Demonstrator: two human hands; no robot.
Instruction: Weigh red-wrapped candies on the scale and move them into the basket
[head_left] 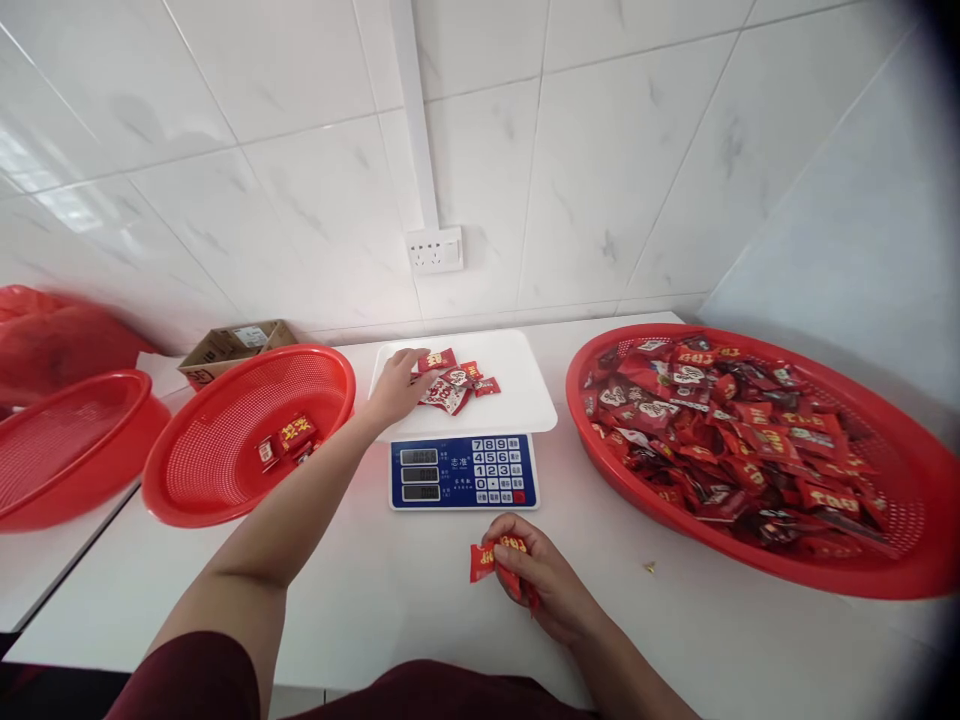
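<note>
My left hand (396,385) reaches onto the white pan of a digital scale (525,385), its fingers curled on a small pile of red candy packets (454,385) lying there. My right hand (536,575) rests on the white table near me, below the scale's blue keypad (465,470), and is closed on a few red candy packets (491,555). A wide red basket (911,500) at the right is heaped with many red and dark wrapped candies. A round red basket (225,470) to the left of the scale holds a few packets.
Another red basin (71,450) sits at the far left on a lower table, with a red plastic bag (52,335) behind it. A cardboard box (232,345) stands at the wall behind the baskets. A wall socket (435,250) is above the scale. A small scrap (649,567) lies on the table.
</note>
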